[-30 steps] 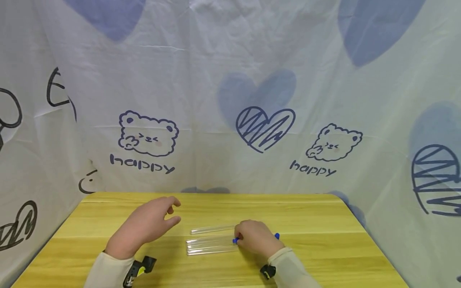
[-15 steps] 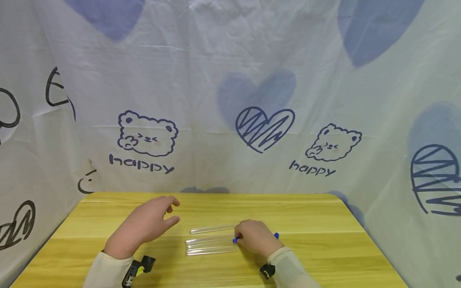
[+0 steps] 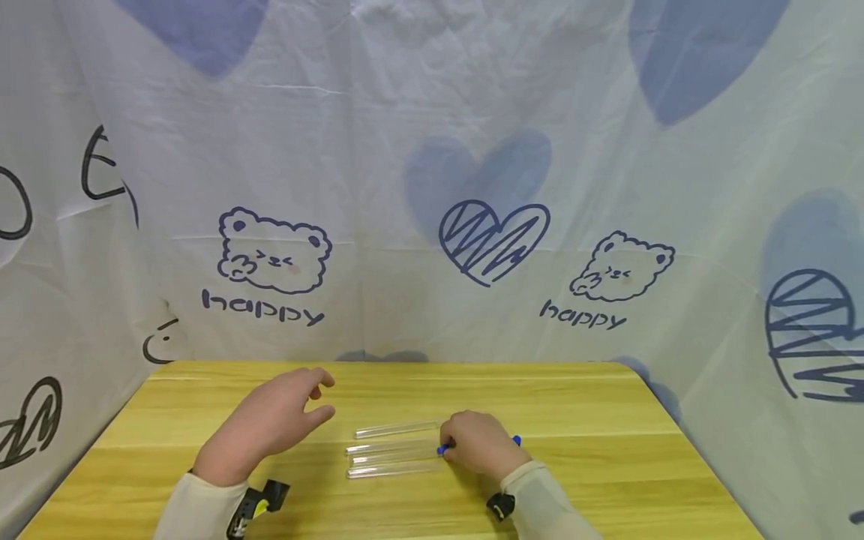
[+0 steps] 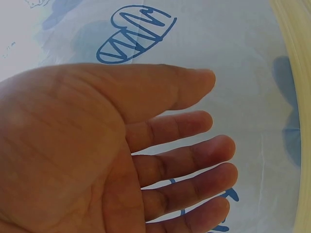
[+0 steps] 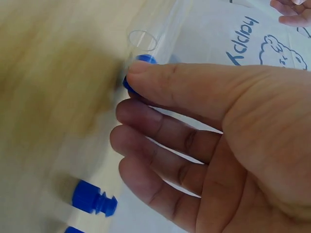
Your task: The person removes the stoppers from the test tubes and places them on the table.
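Several clear test tubes (image 3: pixel 394 430) lie side by side on the table, mouths toward my right hand (image 3: pixel 479 444). That hand pinches a blue stopper (image 5: pixel 146 59) between thumb and fingers, right at the open mouth of a test tube (image 5: pixel 142 41) in the right wrist view. Most of the pinched stopper is hidden by the thumb. My left hand (image 3: pixel 273 424) hovers left of the tubes, holding nothing. Its fingers (image 4: pixel 192 155) are spread and relaxed in the left wrist view, palm to the camera.
A loose blue stopper (image 5: pixel 92 198) with a ribbed stem lies near the right hand, and part of another blue piece (image 5: pixel 74 230) shows at the frame edge. The wood-grain table (image 3: pixel 601 457) ends at a printed white cloth (image 3: pixel 398 300) behind.
The nearer test tubes lie slightly more spread apart at their closed ends. The right hand keeps its pinch at the tube mouth, and the left hand stays almost still.
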The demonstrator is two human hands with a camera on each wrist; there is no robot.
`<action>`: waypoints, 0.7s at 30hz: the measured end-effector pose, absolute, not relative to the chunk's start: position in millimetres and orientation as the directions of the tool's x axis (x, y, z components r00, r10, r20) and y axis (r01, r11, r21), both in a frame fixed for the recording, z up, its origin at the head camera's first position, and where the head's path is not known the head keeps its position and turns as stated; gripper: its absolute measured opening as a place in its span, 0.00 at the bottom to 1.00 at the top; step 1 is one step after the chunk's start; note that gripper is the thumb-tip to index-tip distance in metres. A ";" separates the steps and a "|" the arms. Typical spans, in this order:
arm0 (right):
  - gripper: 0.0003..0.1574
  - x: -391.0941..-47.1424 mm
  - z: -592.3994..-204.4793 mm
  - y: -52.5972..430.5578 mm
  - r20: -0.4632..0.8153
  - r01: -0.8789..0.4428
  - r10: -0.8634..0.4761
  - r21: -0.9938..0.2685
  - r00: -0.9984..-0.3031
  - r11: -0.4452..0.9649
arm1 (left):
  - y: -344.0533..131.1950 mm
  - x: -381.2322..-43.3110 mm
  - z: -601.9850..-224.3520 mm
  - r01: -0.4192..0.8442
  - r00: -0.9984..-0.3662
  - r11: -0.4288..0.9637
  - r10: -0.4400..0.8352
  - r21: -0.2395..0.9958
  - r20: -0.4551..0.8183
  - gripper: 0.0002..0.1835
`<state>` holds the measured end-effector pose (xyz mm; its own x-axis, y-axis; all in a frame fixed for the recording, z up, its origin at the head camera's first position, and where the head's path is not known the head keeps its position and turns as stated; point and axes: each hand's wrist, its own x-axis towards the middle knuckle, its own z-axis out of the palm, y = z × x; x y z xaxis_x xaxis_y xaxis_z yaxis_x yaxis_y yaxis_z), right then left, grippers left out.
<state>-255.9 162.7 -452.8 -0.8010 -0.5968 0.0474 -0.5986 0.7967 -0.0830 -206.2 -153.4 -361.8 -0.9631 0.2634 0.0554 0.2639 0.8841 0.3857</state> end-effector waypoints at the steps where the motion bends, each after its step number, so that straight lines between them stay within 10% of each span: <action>1: 0.07 -256.6 -452.6 163.7 0.052 -0.600 -0.598 -0.094 -0.800 0.794 | -153.4 -206.1 -362.1 0.263 -0.963 0.885 0.263 0.385 0.056 0.21; 21: 0.04 -251.5 -406.9 183.7 0.198 -0.586 -0.557 -0.144 -0.807 0.797 | -149.7 -205.9 -360.8 0.248 -0.968 0.885 0.243 0.394 0.063 0.22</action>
